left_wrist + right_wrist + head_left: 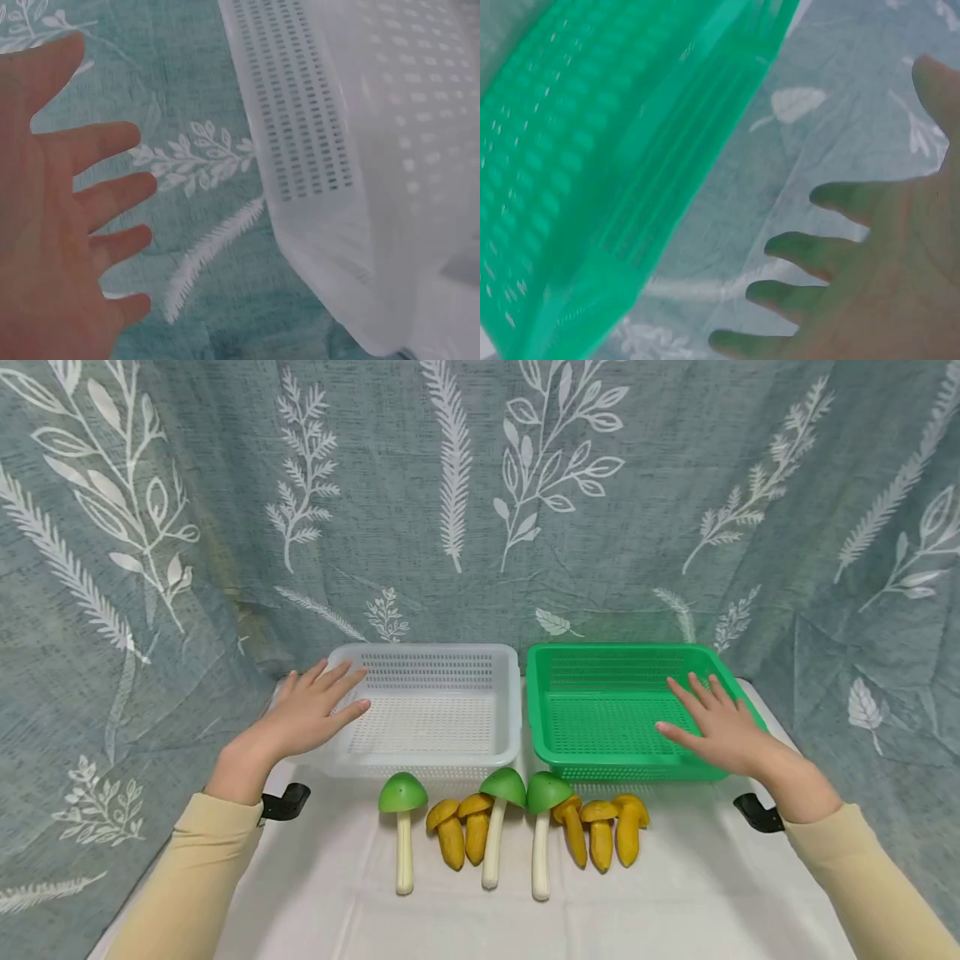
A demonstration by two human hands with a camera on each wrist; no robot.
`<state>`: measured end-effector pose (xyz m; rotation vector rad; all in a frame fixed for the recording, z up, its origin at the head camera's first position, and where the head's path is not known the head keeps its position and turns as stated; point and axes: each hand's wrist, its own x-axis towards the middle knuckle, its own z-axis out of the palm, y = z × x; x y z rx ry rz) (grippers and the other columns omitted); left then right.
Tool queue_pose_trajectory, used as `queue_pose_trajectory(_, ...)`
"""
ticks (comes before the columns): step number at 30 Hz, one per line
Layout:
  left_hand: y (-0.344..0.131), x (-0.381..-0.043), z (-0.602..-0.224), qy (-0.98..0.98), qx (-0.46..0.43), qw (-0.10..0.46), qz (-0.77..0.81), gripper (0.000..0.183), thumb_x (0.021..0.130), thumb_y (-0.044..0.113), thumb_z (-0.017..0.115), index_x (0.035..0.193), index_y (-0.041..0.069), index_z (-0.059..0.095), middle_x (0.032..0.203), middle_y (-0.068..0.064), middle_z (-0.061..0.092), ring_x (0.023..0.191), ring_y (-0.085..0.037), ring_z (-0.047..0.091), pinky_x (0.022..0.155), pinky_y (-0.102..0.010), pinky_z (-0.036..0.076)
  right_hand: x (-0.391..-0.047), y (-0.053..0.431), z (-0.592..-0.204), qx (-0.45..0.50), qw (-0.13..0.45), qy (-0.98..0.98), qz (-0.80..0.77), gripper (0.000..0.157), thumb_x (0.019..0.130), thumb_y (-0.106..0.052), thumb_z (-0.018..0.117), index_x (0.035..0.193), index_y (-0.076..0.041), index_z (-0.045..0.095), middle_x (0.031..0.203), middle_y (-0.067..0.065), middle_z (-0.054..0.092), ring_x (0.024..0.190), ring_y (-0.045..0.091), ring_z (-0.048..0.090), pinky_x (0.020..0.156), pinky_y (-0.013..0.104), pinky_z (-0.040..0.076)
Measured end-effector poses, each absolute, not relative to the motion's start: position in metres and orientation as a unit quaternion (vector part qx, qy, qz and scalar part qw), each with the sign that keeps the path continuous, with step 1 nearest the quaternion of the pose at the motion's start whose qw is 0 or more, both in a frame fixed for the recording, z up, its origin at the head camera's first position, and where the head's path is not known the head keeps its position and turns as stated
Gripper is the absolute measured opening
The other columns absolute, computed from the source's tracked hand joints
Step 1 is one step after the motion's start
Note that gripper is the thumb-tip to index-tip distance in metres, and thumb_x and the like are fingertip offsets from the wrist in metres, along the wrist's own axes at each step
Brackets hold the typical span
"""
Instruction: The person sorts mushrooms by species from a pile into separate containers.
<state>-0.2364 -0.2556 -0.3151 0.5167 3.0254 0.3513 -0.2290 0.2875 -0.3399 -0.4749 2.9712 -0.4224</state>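
My left hand (pixel 311 708) has its fingers spread and holds nothing, over the left side of a white plastic basket (pixel 517 710). Over the right side of a green plastic basket (pixel 534 710), my right hand (pixel 722 727) is likewise spread and holds nothing. In front of the baskets lies a row of toy mushrooms. Three have green caps and long pale stems: one at the left (pixel 404 843) and two near the middle, a green-capped mushroom (pixel 493 843) and another green-capped mushroom (pixel 541 852). Several shorter brown mushrooms (pixel 601 839) lie among and beside them.
A white cloth (pixel 450 927) covers the table. Behind and at both sides hangs a grey-green curtain (pixel 390 485) with white leaf prints. Black straps with small devices (pixel 287 802) sit at the wrists. The two baskets stand side by side with a narrow gap.
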Motion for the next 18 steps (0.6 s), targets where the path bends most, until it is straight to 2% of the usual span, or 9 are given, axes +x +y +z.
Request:
queue_pose_trajectory(3,-0.262,-0.234,-0.317,0.978,0.171,0.008,0.119,0.071,0.097,0.056,0.039,0.152,0.013,0.024,0.156,-0.020,0.019,0.143,-0.046,0.008,0.109,-0.069,0.000,-0.222,0.279,-0.342,-0.171,0.028,0.971,-0.163,0.080,0.096,-0.052,0.046,0.153,-0.008,0.013,0.156,0.027,0.005,0.141,0.052,-0.002,0.106,0.073,0.008)
queue_pose_trajectory(9,-0.279,-0.231,-0.330,0.966,0.189,-0.027,0.172,0.066,0.097,0.044,0.051,0.147,0.005,0.034,0.149,-0.023,0.034,0.137,-0.047,0.026,0.108,-0.064,0.020,-0.208,0.257,-0.357,-0.218,-0.021,0.951,-0.218,0.070,0.095,-0.044,0.053,0.149,-0.007,0.029,0.152,0.022,0.029,0.136,0.045,0.030,0.104,0.063,0.032)
queue_pose_trajectory(18,-0.300,-0.224,-0.345,0.965,0.139,-0.034,0.222,0.068,0.092,0.049,0.057,0.146,0.012,0.040,0.146,-0.021,0.041,0.131,-0.047,0.036,0.099,-0.064,0.034,-0.195,0.227,-0.378,-0.239,-0.107,0.919,-0.296,0.053,0.088,-0.031,0.068,0.135,-0.010,0.053,0.131,0.012,0.058,0.119,0.032,0.055,0.094,0.050,0.049)
